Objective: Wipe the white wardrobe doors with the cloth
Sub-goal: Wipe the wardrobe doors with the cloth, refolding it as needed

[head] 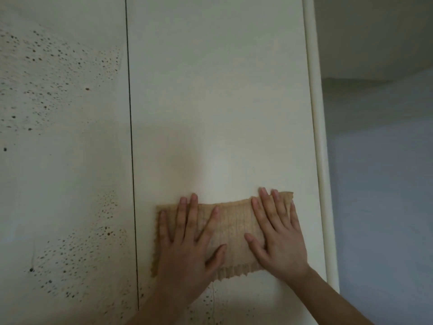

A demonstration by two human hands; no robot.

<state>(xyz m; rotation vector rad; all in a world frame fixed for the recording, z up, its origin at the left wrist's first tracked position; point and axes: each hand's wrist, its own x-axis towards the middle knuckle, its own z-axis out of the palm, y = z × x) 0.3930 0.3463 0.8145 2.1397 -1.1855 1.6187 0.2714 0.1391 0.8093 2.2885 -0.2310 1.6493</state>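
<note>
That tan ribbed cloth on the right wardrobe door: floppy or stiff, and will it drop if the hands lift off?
Probably floppy: the tan ribbed cloth has wavy edges and lies flat under the left hand and right hand. Only their pressing seems to hold it on the upright white wardrobe door, so it would likely drop.

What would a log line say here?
left hand flat on cloth | right hand too | cloth on right door | left door spotted

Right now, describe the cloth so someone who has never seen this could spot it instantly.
Find the right-hand white wardrobe door, beside the rounded corner trim. Low on it, a tan ribbed cloth lies flat under the left hand and right hand. Nothing else on the doors is tan and ribbed.
</note>
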